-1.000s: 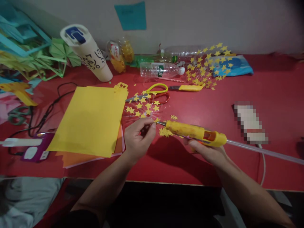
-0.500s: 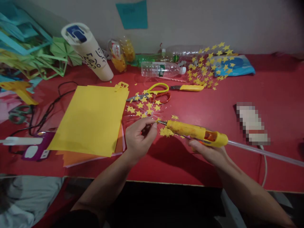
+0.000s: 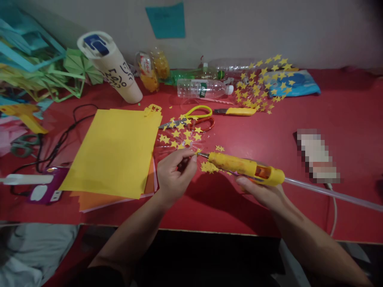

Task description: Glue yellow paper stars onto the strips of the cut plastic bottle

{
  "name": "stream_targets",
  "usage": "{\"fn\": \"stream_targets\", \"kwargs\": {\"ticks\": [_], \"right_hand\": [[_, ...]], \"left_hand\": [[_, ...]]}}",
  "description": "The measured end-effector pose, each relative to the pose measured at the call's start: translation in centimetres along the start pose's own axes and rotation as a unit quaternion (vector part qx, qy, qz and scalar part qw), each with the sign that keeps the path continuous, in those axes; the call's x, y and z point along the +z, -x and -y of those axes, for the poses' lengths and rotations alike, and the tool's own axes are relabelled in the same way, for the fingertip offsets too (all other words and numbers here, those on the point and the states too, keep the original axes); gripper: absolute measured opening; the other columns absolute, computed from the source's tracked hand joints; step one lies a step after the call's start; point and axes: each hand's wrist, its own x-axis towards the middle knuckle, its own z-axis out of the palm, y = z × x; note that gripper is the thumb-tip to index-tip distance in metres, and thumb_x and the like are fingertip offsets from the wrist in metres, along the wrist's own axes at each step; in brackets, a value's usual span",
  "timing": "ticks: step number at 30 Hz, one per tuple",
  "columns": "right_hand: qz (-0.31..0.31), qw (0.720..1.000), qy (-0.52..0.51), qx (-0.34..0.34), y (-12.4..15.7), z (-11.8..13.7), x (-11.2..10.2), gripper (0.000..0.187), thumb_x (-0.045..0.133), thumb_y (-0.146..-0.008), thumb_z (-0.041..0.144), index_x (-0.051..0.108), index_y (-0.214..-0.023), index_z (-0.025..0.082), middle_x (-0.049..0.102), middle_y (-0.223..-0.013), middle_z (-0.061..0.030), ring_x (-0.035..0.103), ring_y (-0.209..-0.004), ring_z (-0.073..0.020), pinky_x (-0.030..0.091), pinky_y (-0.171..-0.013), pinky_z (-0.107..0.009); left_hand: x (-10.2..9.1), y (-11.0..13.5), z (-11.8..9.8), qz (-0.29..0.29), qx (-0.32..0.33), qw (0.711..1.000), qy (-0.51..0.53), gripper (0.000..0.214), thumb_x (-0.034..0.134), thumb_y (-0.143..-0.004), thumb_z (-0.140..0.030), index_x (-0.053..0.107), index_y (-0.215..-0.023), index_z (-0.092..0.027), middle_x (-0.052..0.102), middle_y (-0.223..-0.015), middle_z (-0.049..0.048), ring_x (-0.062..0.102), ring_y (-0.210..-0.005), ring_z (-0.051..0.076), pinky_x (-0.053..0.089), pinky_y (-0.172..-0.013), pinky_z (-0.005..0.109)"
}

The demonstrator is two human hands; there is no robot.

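My right hand (image 3: 260, 192) is wrapped round the handle of a yellow hot glue gun (image 3: 239, 165), and a long clear glue stick (image 3: 329, 193) sticks out of its back. The metal nozzle points left and meets the fingertips of my left hand (image 3: 176, 171). Between that thumb and forefinger is pinched a small yellow paper star (image 3: 197, 152), mostly hidden. Just beyond my left hand stands a clear plastic piece with yellow stars (image 3: 187, 134) on it. A little heap of loose yellow stars (image 3: 209, 166) lies under the nozzle.
Yellow paper sheets (image 3: 113, 151) lie at left, near a purple power strip (image 3: 50, 187) and a second glue gun (image 3: 25, 115). Behind are scissors (image 3: 200, 111), a utility knife (image 3: 236, 111), a clear bottle (image 3: 200, 88) and a white tumbler (image 3: 116, 67). A blurred-out device (image 3: 318, 155) lies right.
Almost nothing differs. The glue gun has shifted very slightly left, its nozzle still at my left fingertips, and the view has moved a touch.
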Motion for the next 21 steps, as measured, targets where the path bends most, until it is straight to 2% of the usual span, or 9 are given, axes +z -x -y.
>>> {"fn": "stream_targets", "kwargs": {"ticks": [7, 13, 18, 21], "right_hand": [[-0.006, 1.000, 0.013, -0.005, 0.0, 0.3, 0.0, 0.018, 0.064, -0.076, 0.042, 0.066, -0.085, 0.026, 0.069, -0.079, -0.0009, 0.065, -0.068, -0.0192, 0.056, -0.061, -0.031], [-0.005, 0.998, 0.060, -0.030, -0.1, 0.1, 0.0, 0.018, 0.062, -0.076, 0.043, 0.064, -0.075, 0.025, 0.063, -0.065, 0.0005, 0.058, -0.054, -0.0154, 0.050, -0.049, -0.027], [-0.022, 0.990, 0.114, -0.083, -0.5, 0.3, -0.1, 0.023, 0.065, -0.073, 0.045, 0.061, -0.065, 0.024, 0.058, -0.061, -0.0011, 0.056, -0.056, -0.0167, 0.047, -0.053, -0.031], [-0.067, 0.994, 0.083, -0.013, -1.1, 0.0, -0.9, 0.022, 0.061, -0.075, 0.043, 0.060, -0.067, 0.022, 0.055, -0.057, 0.0004, 0.050, -0.051, -0.0131, 0.041, -0.047, -0.027]], "left_hand": [[0.1, -0.2, 0.0, -0.006, 0.035, 0.999, 0.001, 0.010, 0.055, -0.077, -0.011, 0.060, -0.072, -0.017, 0.055, -0.057, -0.0053, 0.044, -0.046, 0.003, 0.038, -0.045, 0.015], [0.2, -0.4, 0.2, -0.017, 0.078, 0.997, -0.018, 0.008, 0.056, -0.078, -0.011, 0.060, -0.074, -0.016, 0.054, -0.057, -0.0052, 0.042, -0.046, 0.003, 0.037, -0.044, 0.014], [-0.2, -0.5, 0.3, -0.007, 0.163, 0.984, -0.066, 0.011, 0.055, -0.078, -0.007, 0.057, -0.073, -0.016, 0.050, -0.056, -0.0058, 0.040, -0.048, 0.003, 0.036, -0.046, 0.015], [-0.3, -0.4, 0.1, 0.003, 0.152, 0.988, -0.034, 0.011, 0.054, -0.078, -0.007, 0.057, -0.074, -0.017, 0.053, -0.058, -0.0053, 0.043, -0.050, 0.003, 0.038, -0.048, 0.015]]}}
